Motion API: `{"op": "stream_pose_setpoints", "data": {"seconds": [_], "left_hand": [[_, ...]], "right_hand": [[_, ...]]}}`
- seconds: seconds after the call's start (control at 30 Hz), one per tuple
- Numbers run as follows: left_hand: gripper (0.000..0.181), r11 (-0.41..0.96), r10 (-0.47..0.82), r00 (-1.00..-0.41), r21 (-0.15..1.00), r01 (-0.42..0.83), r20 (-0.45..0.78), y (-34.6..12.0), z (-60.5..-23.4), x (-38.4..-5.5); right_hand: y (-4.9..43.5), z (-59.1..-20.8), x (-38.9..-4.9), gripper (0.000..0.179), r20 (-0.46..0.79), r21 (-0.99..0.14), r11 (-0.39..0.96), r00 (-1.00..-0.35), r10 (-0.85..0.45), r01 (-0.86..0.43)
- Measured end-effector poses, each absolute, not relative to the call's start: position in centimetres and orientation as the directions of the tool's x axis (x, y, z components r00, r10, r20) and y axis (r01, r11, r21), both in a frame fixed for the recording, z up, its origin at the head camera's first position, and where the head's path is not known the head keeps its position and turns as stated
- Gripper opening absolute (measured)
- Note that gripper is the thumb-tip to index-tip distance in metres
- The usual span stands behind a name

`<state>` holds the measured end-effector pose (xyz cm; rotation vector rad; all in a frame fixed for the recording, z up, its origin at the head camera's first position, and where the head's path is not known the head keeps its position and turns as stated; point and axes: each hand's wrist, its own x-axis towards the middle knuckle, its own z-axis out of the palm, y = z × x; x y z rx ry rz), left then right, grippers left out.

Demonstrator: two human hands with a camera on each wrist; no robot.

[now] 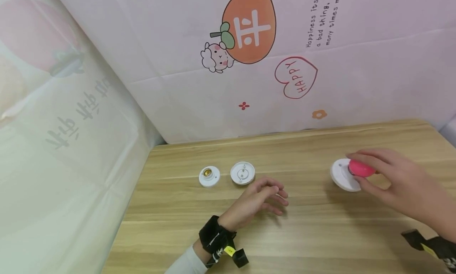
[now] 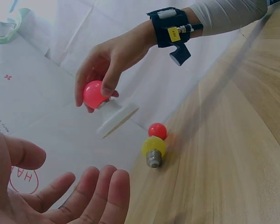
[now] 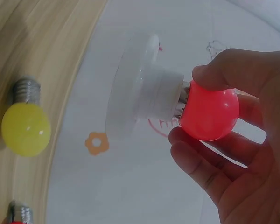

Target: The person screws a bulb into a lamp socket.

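Observation:
My right hand [image 1: 399, 179] pinches a red light bulb [image 3: 212, 114] between thumb and fingers. The bulb's metal screw base sits partly inside a round white lamp holder [image 3: 149, 93], which hangs from it, tilted, above the table. Some of the metal thread still shows between bulb and holder. My left hand [image 1: 254, 198] hovers over the wooden table with its fingers loosely spread and nothing in them. Closest to it is a white lamp holder [image 1: 243, 173] lying underside up. Left of that, another white lamp holder [image 1: 209, 176] stands with its brass socket upward.
On the wooden table [image 2: 233, 154] lie a yellow bulb [image 2: 154, 145] and a second red bulb [image 2: 157, 131], close together. A printed white cloth [image 1: 178, 103] hangs behind the table's far edge, and a pale cloth [image 1: 71, 167] covers the left side.

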<state>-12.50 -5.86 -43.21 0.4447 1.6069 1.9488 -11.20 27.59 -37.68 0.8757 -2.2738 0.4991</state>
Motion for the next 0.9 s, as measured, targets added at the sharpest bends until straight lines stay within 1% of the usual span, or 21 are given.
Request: {"op": "stream_pose_setpoints", "data": {"seconds": [0.2, 0.3, 0.37, 0.43, 0.57, 0.73, 0.9], "left_hand": [[0.035, -0.106, 0.619, -0.778, 0.971, -0.216, -0.105, -5.8, -43.3, -12.4], [0.032, -0.102, 0.620, -0.778, 0.972, -0.212, -0.104, -5.8, -43.4, -12.4], [0.031, -0.100, 0.620, -0.777, 0.973, -0.210, -0.104, -5.8, -43.5, -12.4], [0.031, -0.099, 0.621, -0.777, 0.973, -0.210, -0.104, -5.7, -43.6, -12.4], [0.034, -0.095, 0.626, -0.773, 0.973, -0.208, -0.104, -5.7, -43.7, -12.4], [0.034, -0.084, 0.628, -0.771, 0.976, -0.201, -0.105, -5.7, -43.7, -12.4], [0.033, -0.072, 0.630, -0.769, 0.978, -0.194, -0.107, -5.7, -43.6, -12.4]], "right_hand": [[29.6, -38.7, -11.3, 0.064, 0.687, -0.120, 0.739, -0.593, -0.420, -0.663], [30.7, -39.1, -11.6, 0.066, 0.673, -0.136, 0.755, -0.619, -0.405, -0.642], [31.4, -39.3, -11.9, 0.058, 0.661, -0.138, 0.763, -0.633, -0.404, -0.631], [32.0, -39.4, -12.2, 0.055, 0.643, -0.138, 0.776, -0.652, -0.402, -0.615], [32.6, -39.5, -13.0, 0.061, 0.618, -0.117, 0.812, -0.682, -0.392, -0.572], [32.6, -39.8, -14.2, 0.068, 0.573, -0.130, 0.843, -0.734, -0.365, -0.521], [32.7, -40.1, -15.8, 0.067, 0.532, -0.156, 0.854, -0.771, -0.351, -0.497]]}}
